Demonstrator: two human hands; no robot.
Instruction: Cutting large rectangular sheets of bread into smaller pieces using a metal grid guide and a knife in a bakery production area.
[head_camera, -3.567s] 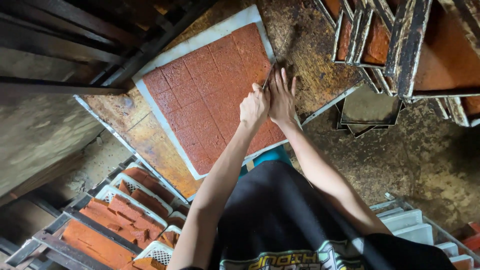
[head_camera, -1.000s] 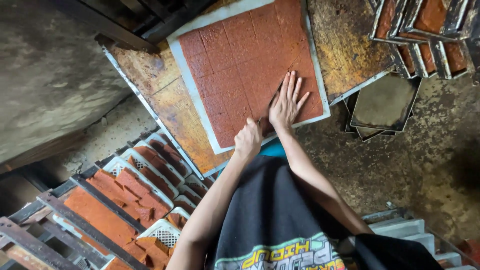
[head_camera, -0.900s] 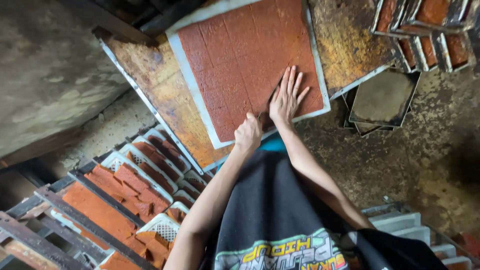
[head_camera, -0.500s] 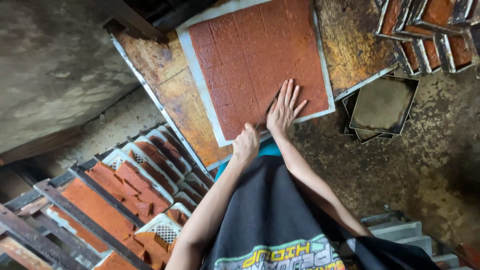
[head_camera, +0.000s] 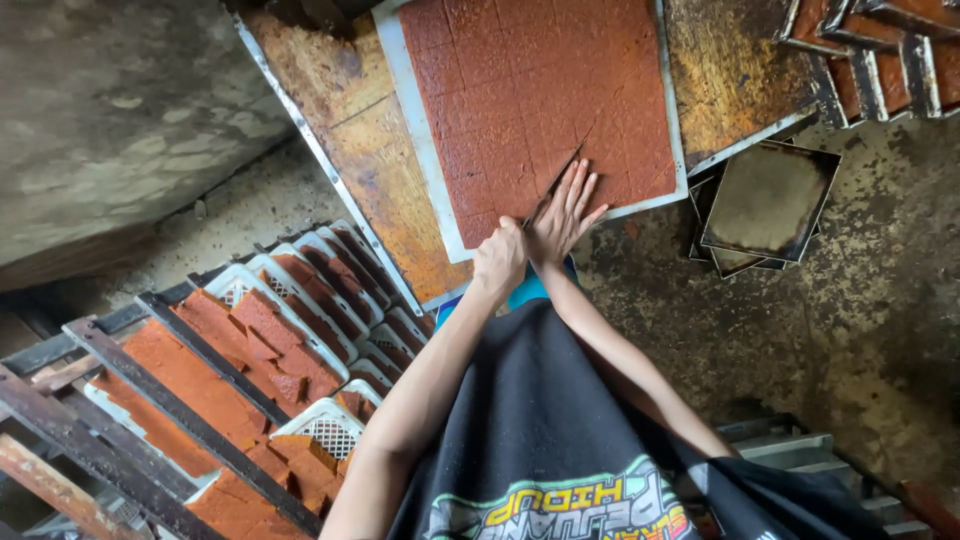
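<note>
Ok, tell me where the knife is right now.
In the head view, the knife lies upper centre on the red-brown slab, held by the left hand, with the right hand flat beside it.

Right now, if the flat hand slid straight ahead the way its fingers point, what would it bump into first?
Probably nothing raised: the right hand lies flat on the red-brown scored sheet, beside the knife blade. Straight ahead is more sheet, then likely the tray's pale rim.

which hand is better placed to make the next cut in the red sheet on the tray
The left hand. It is closed around the knife, whose blade already lies on the red sheet along a scored line. The right hand lies flat beside the blade with fingers spread, so it is better suited to steadying the sheet.
</note>
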